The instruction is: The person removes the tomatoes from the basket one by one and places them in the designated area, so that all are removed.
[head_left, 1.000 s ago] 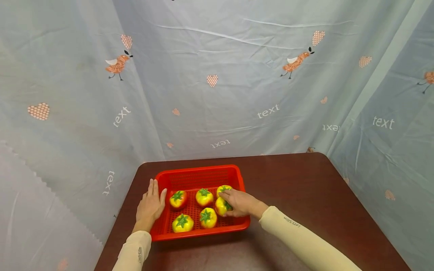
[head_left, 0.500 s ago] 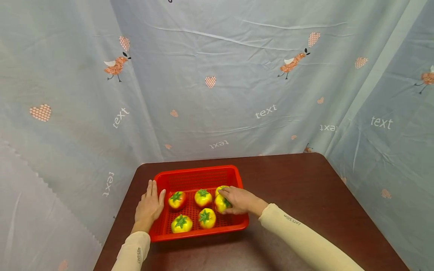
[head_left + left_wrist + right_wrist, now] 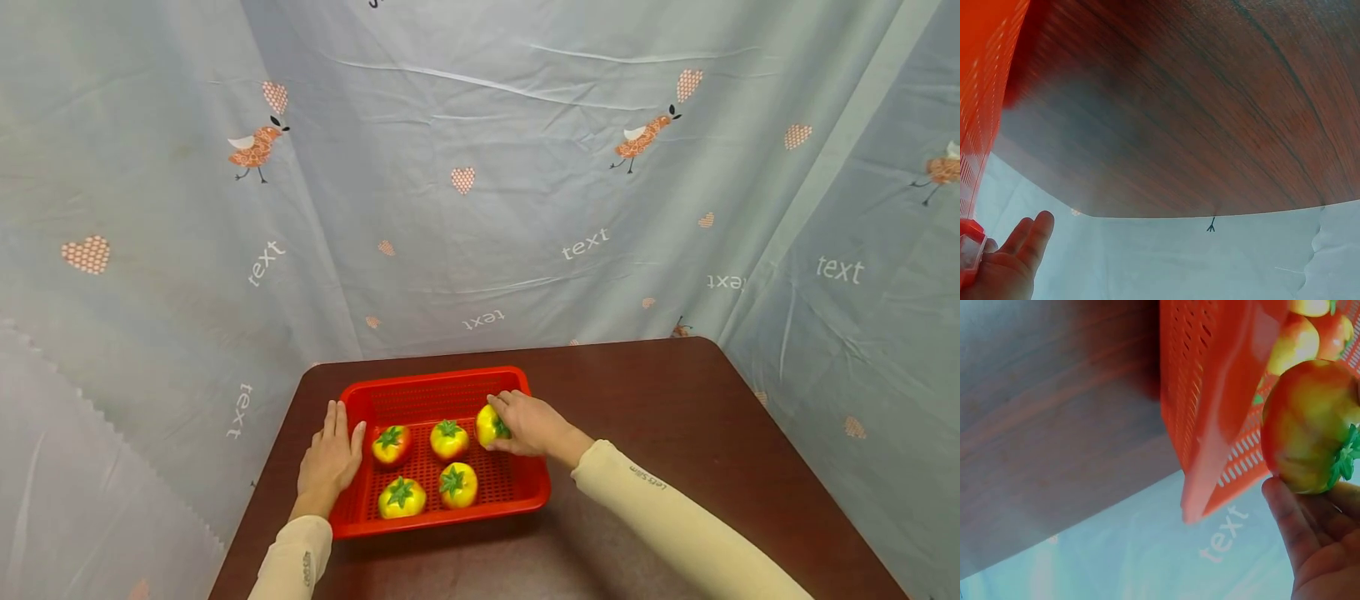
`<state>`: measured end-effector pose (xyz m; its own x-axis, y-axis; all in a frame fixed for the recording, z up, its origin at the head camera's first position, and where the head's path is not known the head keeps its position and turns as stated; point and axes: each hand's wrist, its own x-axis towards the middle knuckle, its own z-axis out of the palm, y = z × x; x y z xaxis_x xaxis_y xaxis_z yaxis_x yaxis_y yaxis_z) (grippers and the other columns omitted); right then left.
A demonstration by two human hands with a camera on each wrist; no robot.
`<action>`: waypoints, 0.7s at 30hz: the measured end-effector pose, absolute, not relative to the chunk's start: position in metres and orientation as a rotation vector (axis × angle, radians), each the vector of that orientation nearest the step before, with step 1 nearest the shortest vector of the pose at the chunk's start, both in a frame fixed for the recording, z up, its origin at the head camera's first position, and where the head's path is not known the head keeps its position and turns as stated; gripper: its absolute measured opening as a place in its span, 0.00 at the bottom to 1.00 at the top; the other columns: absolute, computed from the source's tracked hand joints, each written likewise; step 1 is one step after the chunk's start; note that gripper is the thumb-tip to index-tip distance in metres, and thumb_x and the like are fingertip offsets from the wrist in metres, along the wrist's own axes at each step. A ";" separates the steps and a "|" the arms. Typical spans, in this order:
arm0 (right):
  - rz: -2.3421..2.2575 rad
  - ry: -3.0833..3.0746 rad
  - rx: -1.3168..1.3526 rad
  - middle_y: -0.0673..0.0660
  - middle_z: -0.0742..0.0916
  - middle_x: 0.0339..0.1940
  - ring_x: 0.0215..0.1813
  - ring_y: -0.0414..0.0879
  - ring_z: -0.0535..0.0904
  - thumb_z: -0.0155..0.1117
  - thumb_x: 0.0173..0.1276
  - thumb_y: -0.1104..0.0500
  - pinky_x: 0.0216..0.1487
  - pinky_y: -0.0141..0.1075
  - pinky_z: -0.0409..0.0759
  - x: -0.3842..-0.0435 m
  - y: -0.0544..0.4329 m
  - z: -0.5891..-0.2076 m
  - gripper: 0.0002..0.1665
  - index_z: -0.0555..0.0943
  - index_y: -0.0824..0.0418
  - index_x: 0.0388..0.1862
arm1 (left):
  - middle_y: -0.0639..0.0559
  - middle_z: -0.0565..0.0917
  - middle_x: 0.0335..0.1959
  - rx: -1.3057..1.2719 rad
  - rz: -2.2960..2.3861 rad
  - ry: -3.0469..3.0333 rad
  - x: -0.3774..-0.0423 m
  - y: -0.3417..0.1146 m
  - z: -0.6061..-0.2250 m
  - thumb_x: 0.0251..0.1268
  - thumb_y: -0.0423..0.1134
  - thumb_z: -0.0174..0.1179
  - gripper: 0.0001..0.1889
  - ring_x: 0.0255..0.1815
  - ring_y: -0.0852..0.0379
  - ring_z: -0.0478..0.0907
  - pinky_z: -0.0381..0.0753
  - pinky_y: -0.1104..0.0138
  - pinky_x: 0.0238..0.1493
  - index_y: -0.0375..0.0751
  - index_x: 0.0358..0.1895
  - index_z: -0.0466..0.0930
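Head view: right hand point(image 3: 527, 423) has fingers curled round a tomato point(image 3: 490, 426), held at the back right of the red basket point(image 3: 442, 385) on the table point(image 3: 675, 433). Left hand point(image 3: 328, 457) lies flat, fingers straight and close together, against the basket's left wall. Four tomatoes sit on the basket floor.

Left wrist view: fingers point(image 3: 1030, 236) straight, beside the basket wall point(image 3: 985, 106).

Right wrist view: fingers point(image 3: 1300, 534) cup the tomato point(image 3: 1310, 425) beside the basket rim point(image 3: 1222, 406).
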<state>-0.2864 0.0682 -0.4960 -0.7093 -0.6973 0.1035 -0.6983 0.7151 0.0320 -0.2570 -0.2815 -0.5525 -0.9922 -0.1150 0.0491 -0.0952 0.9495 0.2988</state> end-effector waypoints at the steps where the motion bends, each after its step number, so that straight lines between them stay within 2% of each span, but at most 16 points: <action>1: 0.032 -2.801 1.133 0.59 0.81 0.58 0.57 0.50 0.79 0.63 0.64 0.34 0.59 0.38 0.80 -0.287 0.068 -0.494 0.47 0.70 0.67 0.69 | 0.35 0.41 0.80 0.165 -0.462 -3.036 -0.257 -0.282 -0.552 0.78 0.59 0.29 0.39 0.68 0.25 0.59 0.64 0.35 0.65 0.35 0.79 0.35; 7: 0.095 -2.755 1.058 0.62 0.82 0.55 0.56 0.53 0.79 0.67 0.62 0.36 0.59 0.42 0.80 -0.293 0.071 -0.485 0.47 0.72 0.69 0.67 | 0.35 0.39 0.80 0.166 -0.469 -3.039 -0.256 -0.283 -0.552 0.78 0.58 0.30 0.39 0.68 0.24 0.59 0.64 0.35 0.65 0.35 0.79 0.35; 21: 0.227 -2.754 0.787 0.64 0.80 0.59 0.60 0.56 0.77 0.68 0.63 0.40 0.58 0.44 0.81 -0.310 0.090 -0.475 0.47 0.69 0.70 0.68 | 0.34 0.40 0.80 0.150 -0.465 -3.035 -0.257 -0.283 -0.554 0.78 0.59 0.29 0.39 0.67 0.24 0.60 0.66 0.35 0.63 0.34 0.78 0.35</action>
<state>-0.3105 0.0897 -0.4746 -0.8168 -0.4945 0.2971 -0.5365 0.8404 -0.0762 -0.2568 -0.2827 -0.5536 -0.9930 -0.1062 0.0521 -0.0857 0.9496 0.3014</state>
